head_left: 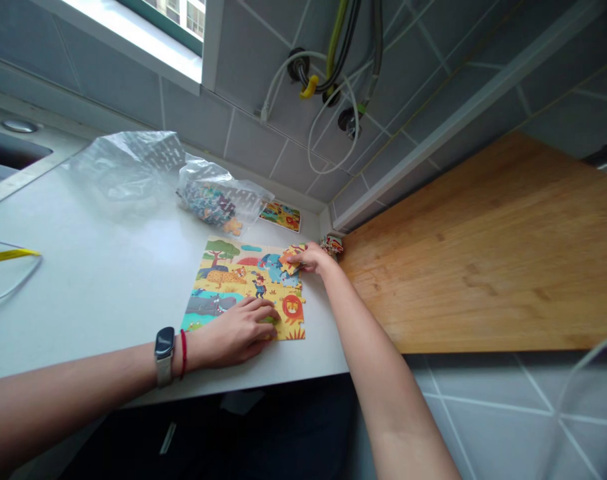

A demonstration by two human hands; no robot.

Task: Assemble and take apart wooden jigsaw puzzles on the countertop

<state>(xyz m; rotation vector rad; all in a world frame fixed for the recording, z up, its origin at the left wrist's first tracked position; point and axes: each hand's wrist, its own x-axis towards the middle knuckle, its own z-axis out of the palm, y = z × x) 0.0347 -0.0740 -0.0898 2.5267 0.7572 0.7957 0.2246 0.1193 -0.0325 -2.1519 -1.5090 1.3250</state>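
A colourful animal jigsaw puzzle (233,280) lies mostly assembled on the white counter (98,280). My left hand (238,330), with a watch and a red string on its wrist, rests flat on the puzzle's lower edge, fingers stretched out. My right hand (310,257) pinches a puzzle piece (290,259) at the puzzle's upper right corner. A few loose pieces (332,244) lie just right of that hand, against the wooden board.
A clear plastic bag of puzzle pieces (213,197) and a picture card (281,216) sit behind the puzzle. A wooden board (483,253) spans the right. A sink (8,150) is at far left, cables (328,73) hang on the tiled wall.
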